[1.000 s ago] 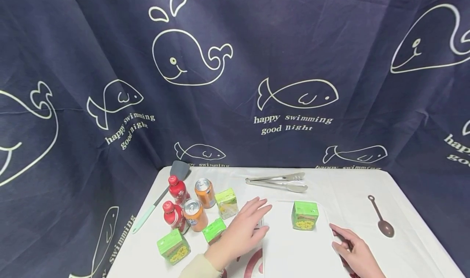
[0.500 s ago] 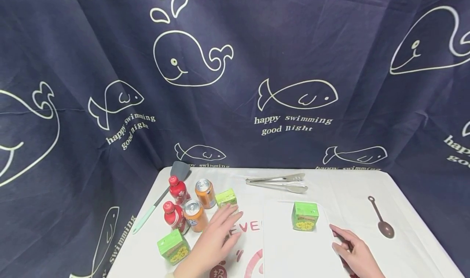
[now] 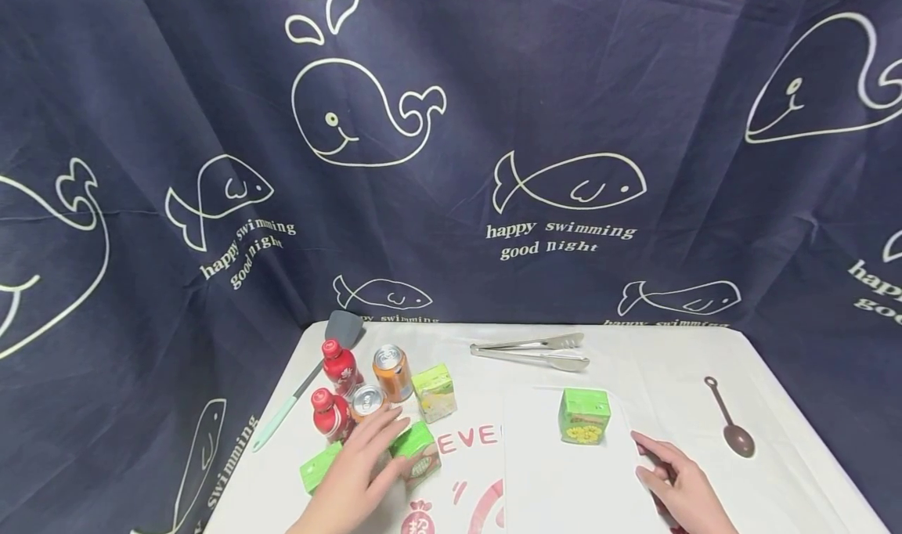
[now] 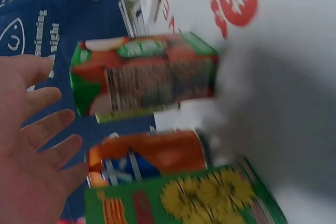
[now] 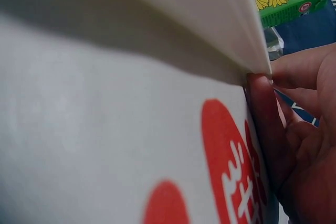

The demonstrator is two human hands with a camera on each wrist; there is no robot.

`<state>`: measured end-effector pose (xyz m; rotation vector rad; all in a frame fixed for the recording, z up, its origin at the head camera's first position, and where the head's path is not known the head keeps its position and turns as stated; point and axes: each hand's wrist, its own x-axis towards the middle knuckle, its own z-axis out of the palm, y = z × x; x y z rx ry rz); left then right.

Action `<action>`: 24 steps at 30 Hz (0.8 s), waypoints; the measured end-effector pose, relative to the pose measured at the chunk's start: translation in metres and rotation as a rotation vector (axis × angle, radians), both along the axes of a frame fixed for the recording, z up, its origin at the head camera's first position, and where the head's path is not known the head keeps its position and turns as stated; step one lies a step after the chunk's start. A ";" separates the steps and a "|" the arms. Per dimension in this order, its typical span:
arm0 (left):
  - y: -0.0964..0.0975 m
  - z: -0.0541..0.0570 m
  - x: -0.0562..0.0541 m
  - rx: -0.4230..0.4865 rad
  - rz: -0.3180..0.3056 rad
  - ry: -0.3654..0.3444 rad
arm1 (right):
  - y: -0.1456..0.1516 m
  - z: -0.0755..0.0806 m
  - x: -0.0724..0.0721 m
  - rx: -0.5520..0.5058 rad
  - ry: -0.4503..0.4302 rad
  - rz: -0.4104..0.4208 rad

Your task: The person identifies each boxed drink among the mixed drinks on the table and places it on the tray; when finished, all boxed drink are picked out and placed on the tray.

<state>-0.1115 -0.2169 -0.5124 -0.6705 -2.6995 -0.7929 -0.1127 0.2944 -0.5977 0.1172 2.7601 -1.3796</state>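
Observation:
My left hand (image 3: 355, 471), fingers spread, hovers over the drink cartons on the left. In the left wrist view it is apart from a green and red carton with apples (image 4: 152, 72). A green carton with yellow flowers (image 4: 205, 198) and an orange can (image 4: 152, 158) are close by; in the head view the hand partly covers both. My right hand (image 3: 680, 479) pinches the right edge of a white board (image 3: 564, 487) between thumb and fingers. The right wrist view shows that edge raised above the tablecloth. Another flowered green carton (image 3: 583, 418) stands upright on the board.
Two red bottles (image 3: 341, 366), a second orange can (image 3: 392, 373) and a pale green carton (image 3: 434, 393) stand at the left. Behind them lies a spatula (image 3: 303, 385). Metal tongs (image 3: 528, 352) lie at the back, a brown spoon (image 3: 733, 424) at the right.
My left hand has moved left, from beside the board to above the cartons, uncovering the apple carton. My right hand and the carton on the board stay put.

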 end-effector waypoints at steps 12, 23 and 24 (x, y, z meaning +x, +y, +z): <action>-0.044 -0.002 0.018 0.051 0.064 0.039 | 0.001 0.000 -0.001 0.057 0.021 0.016; -0.068 0.000 0.024 0.003 0.166 0.004 | 0.001 0.001 0.001 0.039 0.002 0.009; -0.070 0.000 0.024 0.005 0.154 0.031 | 0.001 0.001 0.001 0.037 0.000 0.010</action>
